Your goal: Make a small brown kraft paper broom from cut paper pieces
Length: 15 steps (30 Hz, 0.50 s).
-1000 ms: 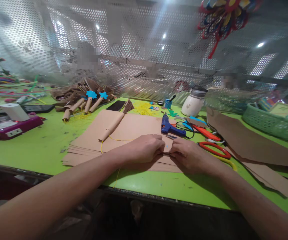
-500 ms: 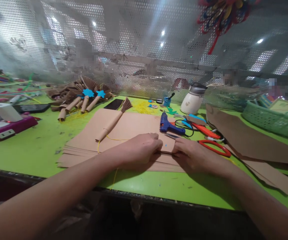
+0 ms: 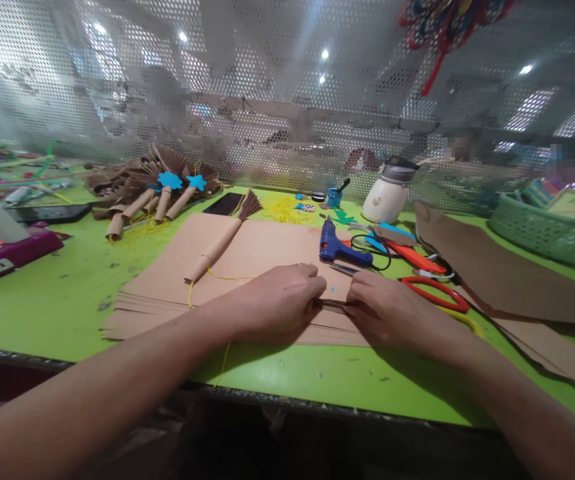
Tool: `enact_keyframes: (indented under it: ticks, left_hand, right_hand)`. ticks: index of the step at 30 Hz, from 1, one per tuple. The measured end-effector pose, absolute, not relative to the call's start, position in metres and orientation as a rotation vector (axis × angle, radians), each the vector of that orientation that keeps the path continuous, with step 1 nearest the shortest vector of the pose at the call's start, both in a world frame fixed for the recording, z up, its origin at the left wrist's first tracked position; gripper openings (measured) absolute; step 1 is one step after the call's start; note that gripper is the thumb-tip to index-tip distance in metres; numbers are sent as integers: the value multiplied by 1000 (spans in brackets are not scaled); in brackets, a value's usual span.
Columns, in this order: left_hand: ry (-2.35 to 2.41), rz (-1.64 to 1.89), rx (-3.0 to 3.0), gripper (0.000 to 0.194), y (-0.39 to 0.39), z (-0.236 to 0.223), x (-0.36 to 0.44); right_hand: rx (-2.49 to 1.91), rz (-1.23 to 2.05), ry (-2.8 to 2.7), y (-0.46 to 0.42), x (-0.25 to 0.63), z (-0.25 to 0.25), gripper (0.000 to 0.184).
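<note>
My left hand (image 3: 290,293) and my right hand (image 3: 380,303) are closed around the two ends of a narrow folded strip of brown paper (image 3: 334,304). Only its short middle part shows between my fingers. Both hands rest low over a stack of brown paper sheets (image 3: 262,243) near the table's front edge. On the stack's left side lies a rolled brown paper piece (image 3: 217,248) with a fringed, pleated top and a yellow string (image 3: 224,275). Scissors with a red and yellow handle (image 3: 434,293) lie partly under my right hand.
A blue glue gun (image 3: 342,247) lies beyond my hands, with an orange-handled tool (image 3: 412,255) beside it. A white jar (image 3: 387,193) and a green basket (image 3: 547,230) stand behind. Finished paper pieces (image 3: 162,193) are piled back left, near a purple power strip (image 3: 14,252).
The camera view has shifted slightly. Both hands stay at the folded paper strip, almost in the same place, with their fingers still closed on it.
</note>
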<state>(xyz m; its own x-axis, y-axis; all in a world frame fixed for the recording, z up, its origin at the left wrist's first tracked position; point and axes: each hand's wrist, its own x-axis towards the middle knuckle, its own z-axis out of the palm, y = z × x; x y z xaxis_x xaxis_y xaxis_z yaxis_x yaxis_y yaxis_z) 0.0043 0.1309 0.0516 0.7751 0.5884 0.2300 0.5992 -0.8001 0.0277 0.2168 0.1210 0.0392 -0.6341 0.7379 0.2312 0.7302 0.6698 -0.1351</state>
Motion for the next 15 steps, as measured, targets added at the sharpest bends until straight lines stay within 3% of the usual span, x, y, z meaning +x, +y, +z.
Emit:
enact_keyframes:
  ticks: [9, 15]
  left_hand:
    - [-924, -395, -2879, 24, 133, 48, 16]
    - [-952, -401, -2887, 15, 131, 47, 9]
  right_hand:
    - [-1100, -7, -2634, 121, 208, 35, 16]
    - [-1111, 36, -2599, 119, 213, 31, 9]
